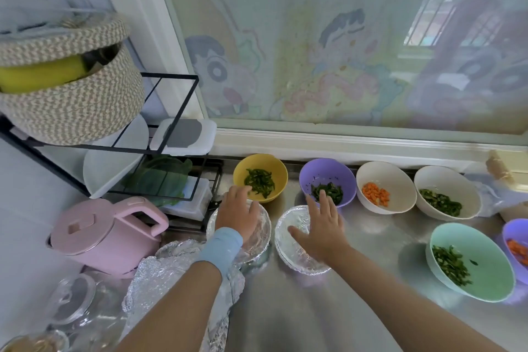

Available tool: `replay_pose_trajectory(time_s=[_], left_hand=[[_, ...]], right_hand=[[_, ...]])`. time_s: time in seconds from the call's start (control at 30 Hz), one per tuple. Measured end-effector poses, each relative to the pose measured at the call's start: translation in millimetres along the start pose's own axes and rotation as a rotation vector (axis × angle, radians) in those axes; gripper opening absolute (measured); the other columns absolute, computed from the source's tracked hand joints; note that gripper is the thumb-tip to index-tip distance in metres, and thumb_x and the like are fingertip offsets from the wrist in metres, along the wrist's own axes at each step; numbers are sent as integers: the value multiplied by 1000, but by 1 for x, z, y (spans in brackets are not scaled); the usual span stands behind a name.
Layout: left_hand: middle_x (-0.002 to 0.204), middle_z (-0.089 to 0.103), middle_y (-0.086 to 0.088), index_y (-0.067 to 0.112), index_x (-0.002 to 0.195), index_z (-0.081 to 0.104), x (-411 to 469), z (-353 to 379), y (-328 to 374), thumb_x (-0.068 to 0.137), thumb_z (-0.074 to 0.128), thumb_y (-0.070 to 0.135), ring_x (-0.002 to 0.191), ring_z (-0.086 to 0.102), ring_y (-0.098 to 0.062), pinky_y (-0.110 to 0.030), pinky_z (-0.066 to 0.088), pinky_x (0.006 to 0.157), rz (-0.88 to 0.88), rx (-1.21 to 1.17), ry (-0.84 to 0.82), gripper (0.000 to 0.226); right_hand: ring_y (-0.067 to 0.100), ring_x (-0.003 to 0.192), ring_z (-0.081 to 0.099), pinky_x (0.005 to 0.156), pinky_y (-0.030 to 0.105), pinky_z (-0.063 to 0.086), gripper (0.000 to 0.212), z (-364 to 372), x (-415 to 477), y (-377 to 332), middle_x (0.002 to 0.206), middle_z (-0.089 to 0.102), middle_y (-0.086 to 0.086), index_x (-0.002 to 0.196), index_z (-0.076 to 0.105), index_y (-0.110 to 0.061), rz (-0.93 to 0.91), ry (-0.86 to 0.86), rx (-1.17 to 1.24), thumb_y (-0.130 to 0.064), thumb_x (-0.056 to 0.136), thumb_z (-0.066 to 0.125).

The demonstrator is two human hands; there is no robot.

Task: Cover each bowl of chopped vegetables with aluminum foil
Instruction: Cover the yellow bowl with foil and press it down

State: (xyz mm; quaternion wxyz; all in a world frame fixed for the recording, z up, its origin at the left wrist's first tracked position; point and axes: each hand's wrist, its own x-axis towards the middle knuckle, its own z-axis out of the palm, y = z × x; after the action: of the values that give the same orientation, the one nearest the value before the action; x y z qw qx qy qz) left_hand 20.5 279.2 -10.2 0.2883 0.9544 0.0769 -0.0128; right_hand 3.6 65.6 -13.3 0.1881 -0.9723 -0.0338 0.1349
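Note:
Two foil-covered bowls stand side by side near the front of the steel counter. My left hand lies flat on the left covered bowl, fingers relaxed. My right hand lies spread on the right covered bowl. Behind them, uncovered, stand a yellow bowl and a purple bowl of chopped greens, a white bowl of carrot pieces and a white bowl of greens. A mint bowl of greens and a purple bowl with carrot sit at the right. Loose crumpled foil lies under my left forearm.
A pink electric kettle and glass lids crowd the left front. A black wire rack holds a woven basket, plates and leafy greens. A frosted window runs along the back, and bare counter lies in front.

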Motion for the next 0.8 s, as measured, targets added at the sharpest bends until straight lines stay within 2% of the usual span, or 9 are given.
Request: replay_pose_trajectory(time_s=[0.1,0.23,0.3,0.4,0.5,0.57,0.63,0.7,0.8], left_hand=[[145,40,-6,16,140,43,35,-7,-3,98,46,28,131,40,-25,-42,36,109,-105,-65,-46,44],[159,24,-8,15,154,23,76,-16,-11,100,41,29,143,30,-31,-46,29,116,-323,-102,-132,58],[162,19,-8,15,156,16,92,-13,-19,101,41,31,146,24,-33,-48,26,117,-424,-152,-180,63],[152,38,-11,19,152,26,109,-6,-30,95,44,36,137,36,-39,-50,34,112,-546,-251,-236,62],[136,52,-11,21,140,41,115,1,-36,93,44,37,123,48,-37,-48,42,105,-560,-329,-273,50],[125,58,-7,20,130,50,117,6,-37,92,43,38,114,53,-34,-46,45,100,-523,-350,-241,42],[119,59,-1,21,127,52,119,8,-35,95,41,39,111,55,-32,-40,44,97,-484,-346,-188,38],[120,60,-2,25,129,53,120,4,-30,94,38,43,110,56,-30,-42,41,97,-441,-346,-109,42],[115,60,3,28,122,54,115,-10,-14,96,40,41,99,56,-23,-38,40,84,-387,-414,28,33]], right_hand=[[30,141,28,115,41,26,66,-19,35,-25,152,32,10,151,26,-19,-53,-8,142,-39,94,54],[28,110,58,94,39,48,44,-35,76,-58,129,56,10,140,40,-15,67,-86,301,-21,97,49],[31,106,61,91,42,51,39,-32,97,-66,125,57,13,135,42,-11,156,-138,266,-16,96,45],[28,101,59,78,35,51,38,-13,127,-67,123,56,11,128,47,-10,247,-199,197,-15,90,52],[22,78,63,60,28,50,16,-4,137,-70,98,62,9,101,56,-9,319,-274,269,-16,88,63],[26,65,66,54,31,56,9,-1,137,-70,83,64,12,101,56,-9,348,-220,393,-11,93,52],[29,64,69,58,37,61,20,1,139,-68,84,68,17,108,59,-1,413,-159,488,-10,93,49],[27,60,69,59,40,62,24,-1,137,-68,82,70,17,110,60,1,423,-149,540,-8,92,49],[27,56,70,49,33,58,23,-16,127,-71,74,70,14,108,53,-8,421,-75,592,-6,86,46]])
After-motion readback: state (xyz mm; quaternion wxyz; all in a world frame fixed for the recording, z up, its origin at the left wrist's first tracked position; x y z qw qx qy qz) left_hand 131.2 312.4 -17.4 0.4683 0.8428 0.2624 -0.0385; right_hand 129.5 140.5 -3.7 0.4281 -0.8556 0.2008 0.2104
